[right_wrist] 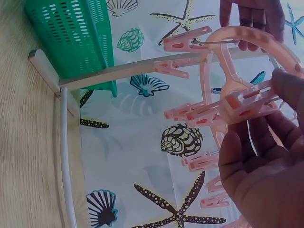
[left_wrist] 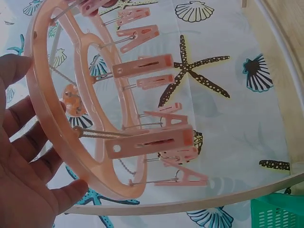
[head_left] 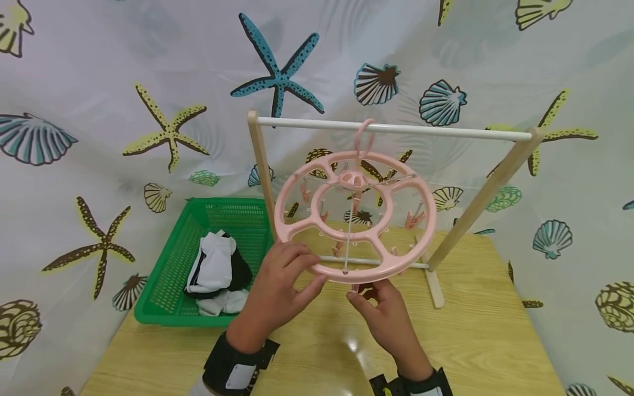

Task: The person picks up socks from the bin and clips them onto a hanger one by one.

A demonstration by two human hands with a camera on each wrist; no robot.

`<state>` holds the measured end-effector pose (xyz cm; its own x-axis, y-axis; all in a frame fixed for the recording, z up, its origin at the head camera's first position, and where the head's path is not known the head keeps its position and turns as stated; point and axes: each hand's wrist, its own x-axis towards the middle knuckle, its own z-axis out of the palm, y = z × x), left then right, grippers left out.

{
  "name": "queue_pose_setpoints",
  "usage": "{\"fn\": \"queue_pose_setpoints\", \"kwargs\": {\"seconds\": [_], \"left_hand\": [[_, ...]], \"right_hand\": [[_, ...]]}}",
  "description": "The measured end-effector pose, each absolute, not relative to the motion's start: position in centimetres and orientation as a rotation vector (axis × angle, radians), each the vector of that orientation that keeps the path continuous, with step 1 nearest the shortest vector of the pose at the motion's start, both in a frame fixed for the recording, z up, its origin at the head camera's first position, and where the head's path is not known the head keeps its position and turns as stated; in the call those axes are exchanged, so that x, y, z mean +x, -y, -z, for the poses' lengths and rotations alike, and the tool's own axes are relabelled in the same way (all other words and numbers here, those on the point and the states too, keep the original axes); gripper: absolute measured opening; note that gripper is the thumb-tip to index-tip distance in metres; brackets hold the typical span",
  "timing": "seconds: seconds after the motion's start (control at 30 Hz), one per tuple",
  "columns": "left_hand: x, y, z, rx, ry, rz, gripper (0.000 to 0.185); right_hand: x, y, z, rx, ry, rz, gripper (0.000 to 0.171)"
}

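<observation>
A round pink clip hanger (head_left: pixel 430 220) hangs by its hook from a white rail, with several pink clothespins dangling below its rings. My left hand (head_left: pixel 283 280) grips the front left of the outer rim, fingers around it in the left wrist view. Under the front of the rim, my right hand (head_left: pixel 386 319) pinches a pink clothespin (right_wrist: pixel 247 102) between thumb and fingers. That pin's jaws hold no cloth in the right wrist view. Other clothespins (left_wrist: pixel 142 66) hang on short cords from the rings.
The rack has a white top rail (head_left: pixel 307 124) and wooden side posts (head_left: pixel 500 181) on a wooden table (head_left: pixel 485 319). Left of it stands a green basket (head_left: pixel 158 318) containing white and black cloth items (head_left: pixel 215 264). Behind hangs a curtain (head_left: pixel 346 33) printed with shells and starfish.
</observation>
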<state>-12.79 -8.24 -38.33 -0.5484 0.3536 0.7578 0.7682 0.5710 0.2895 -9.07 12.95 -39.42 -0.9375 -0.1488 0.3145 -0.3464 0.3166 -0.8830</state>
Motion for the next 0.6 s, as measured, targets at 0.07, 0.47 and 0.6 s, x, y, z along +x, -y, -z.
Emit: {"fn": "queue_pose_setpoints", "kwargs": {"seconds": [0.07,0.47,0.6], "left_hand": [[-12.7,8.7,38.7,-0.858,2.128,0.843,0.024],[-18.8,20.7,43.1,-0.016,2.597,1.196,0.032],[-22.2,25.2,46.1,0.215,2.844,1.296,0.048]], "right_hand": [[-8.9,-12.8,39.3,0.430,2.397,-1.670,0.022],[-8.7,-12.5,39.8,0.297,2.384,-1.654,0.011],[-8.4,-12.4,39.8,0.299,2.389,-1.636,0.014]]}}
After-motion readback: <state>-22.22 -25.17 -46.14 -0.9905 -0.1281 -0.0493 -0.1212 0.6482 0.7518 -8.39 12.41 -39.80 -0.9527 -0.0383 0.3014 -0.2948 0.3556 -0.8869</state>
